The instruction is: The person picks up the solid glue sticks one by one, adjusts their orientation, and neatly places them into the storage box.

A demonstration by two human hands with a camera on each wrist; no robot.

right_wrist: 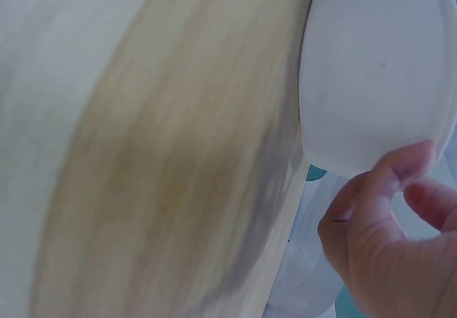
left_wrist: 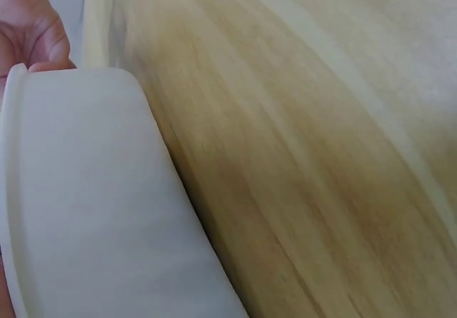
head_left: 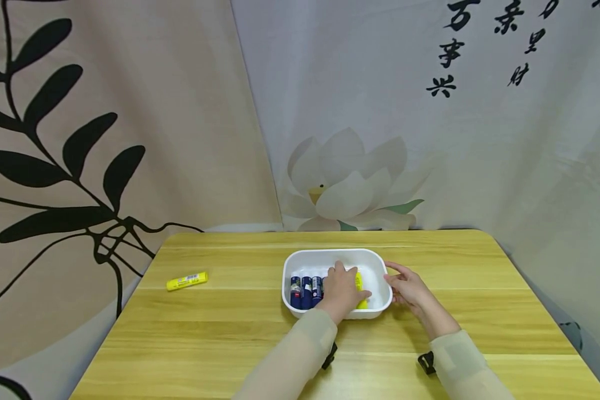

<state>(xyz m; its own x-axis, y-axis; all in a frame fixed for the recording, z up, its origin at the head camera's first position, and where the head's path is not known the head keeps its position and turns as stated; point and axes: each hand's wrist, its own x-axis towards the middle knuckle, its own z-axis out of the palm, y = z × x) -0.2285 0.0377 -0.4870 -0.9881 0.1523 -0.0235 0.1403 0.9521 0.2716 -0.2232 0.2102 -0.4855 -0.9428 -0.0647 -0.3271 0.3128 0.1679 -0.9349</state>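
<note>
A white plastic tray stands on the wooden table. In its left half several dark blue cylinders with printed labels lie side by side. My left hand reaches down into the tray, its thumb extended over a yellow stick on the right. That hand covers the tray's middle, so whether it holds something cannot be told. At the tray's right end, my right hand holds the rim between thumb and fingers. The right wrist view shows these fingers against the tray's outer wall.
A second yellow stick with a label lies on the table, left of the tray. Behind the table hangs a cloth printed with leaves, a lotus and characters.
</note>
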